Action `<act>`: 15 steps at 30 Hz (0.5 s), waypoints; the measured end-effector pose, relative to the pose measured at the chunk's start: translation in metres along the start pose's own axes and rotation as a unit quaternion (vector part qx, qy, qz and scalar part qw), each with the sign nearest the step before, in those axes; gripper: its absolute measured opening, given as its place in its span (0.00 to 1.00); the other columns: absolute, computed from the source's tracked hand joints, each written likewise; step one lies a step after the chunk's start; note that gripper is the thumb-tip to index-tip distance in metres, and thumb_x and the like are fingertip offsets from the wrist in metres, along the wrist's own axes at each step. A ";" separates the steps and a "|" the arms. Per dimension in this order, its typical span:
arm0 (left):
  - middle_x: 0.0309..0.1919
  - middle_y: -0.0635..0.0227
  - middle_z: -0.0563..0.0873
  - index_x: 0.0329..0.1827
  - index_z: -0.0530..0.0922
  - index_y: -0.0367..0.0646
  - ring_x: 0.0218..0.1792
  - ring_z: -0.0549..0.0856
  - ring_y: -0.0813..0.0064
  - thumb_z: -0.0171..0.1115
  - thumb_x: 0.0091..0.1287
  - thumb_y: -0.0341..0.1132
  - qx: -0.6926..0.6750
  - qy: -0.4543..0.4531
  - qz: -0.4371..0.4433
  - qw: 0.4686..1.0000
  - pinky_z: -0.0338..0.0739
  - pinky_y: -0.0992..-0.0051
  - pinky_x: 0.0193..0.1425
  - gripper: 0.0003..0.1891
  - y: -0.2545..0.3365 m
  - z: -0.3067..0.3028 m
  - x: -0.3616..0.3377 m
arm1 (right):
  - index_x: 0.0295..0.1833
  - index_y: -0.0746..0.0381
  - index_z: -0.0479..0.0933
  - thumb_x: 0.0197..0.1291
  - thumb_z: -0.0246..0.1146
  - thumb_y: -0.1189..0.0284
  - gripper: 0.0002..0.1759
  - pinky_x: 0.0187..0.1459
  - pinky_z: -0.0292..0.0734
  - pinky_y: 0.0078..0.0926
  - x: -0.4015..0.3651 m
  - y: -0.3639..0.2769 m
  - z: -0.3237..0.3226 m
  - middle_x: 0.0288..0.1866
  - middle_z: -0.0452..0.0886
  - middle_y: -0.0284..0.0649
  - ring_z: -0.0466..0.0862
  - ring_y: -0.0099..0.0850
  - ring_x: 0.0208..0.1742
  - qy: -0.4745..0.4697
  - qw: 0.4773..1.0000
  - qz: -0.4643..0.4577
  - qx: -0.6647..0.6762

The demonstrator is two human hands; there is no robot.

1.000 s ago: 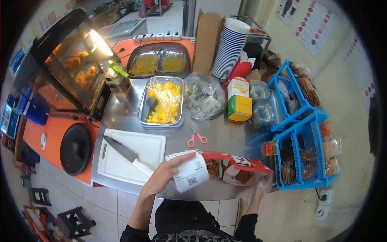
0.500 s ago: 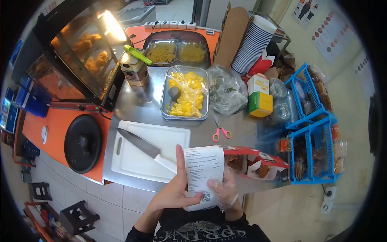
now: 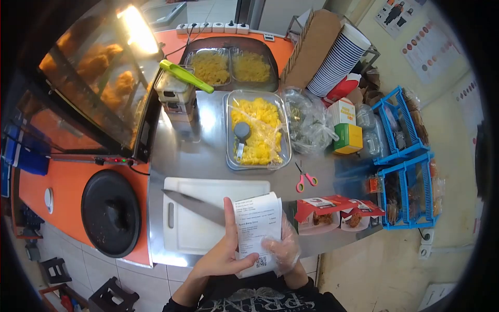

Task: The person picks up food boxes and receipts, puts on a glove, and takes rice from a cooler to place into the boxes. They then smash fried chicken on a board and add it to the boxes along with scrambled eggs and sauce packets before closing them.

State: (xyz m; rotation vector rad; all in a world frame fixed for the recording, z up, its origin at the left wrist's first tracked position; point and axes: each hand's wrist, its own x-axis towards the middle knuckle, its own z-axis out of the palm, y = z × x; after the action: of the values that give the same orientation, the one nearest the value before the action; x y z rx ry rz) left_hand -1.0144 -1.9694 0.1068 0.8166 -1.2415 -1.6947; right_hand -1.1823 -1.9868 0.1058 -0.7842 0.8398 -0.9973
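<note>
I have the bare left hand (image 3: 224,255), index finger (image 3: 230,212) upright, and plastic-gloved right hand (image 3: 286,248) clamping white printed paper slips (image 3: 258,216).

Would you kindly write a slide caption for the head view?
Left hand and gloved right hand hold printed paper near a cutting board and red boxes.

White receipts (image 3: 258,221), layered, slightly tilted, print showing.

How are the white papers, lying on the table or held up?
Held up. The left hand and the right hand grip the white papers, with the printed side facing the camera.
</note>
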 end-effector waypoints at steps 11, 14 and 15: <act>0.69 0.39 0.59 0.75 0.27 0.39 0.70 0.63 0.58 0.53 0.59 0.21 0.044 0.010 -0.016 0.999 0.52 0.71 0.72 0.49 -0.021 -0.057 0.018 | 0.65 0.67 0.64 0.54 0.64 0.74 0.32 0.56 0.72 0.25 0.014 0.061 0.001 0.52 0.79 0.40 0.78 0.27 0.53 0.093 0.981 0.093 -0.145; 0.65 0.43 0.68 0.77 0.46 0.42 0.66 0.69 0.57 0.51 0.55 0.20 0.159 0.024 -0.047 0.986 0.60 0.70 0.68 0.43 -0.029 -0.093 0.012 | 0.62 0.63 0.71 0.55 0.66 0.72 0.27 0.48 0.76 0.25 0.059 0.016 -0.010 0.44 0.82 0.37 0.81 0.26 0.44 -0.023 0.895 0.198 -0.400; 0.57 0.46 0.77 0.72 0.63 0.44 0.58 0.77 0.56 0.49 0.51 0.20 0.205 0.107 -0.055 0.971 0.67 0.68 0.62 0.38 -0.030 -0.101 0.012 | 0.59 0.60 0.74 0.55 0.68 0.70 0.24 0.41 0.76 0.24 0.079 0.032 -0.033 0.38 0.82 0.37 0.81 0.25 0.38 0.116 0.876 0.074 -0.463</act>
State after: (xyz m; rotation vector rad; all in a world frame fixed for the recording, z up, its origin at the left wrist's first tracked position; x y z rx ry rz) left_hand -0.9395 -2.0161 0.0487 1.3013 -1.4367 -1.4045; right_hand -1.1754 -2.0544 0.0453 -1.3926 1.6081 -0.5095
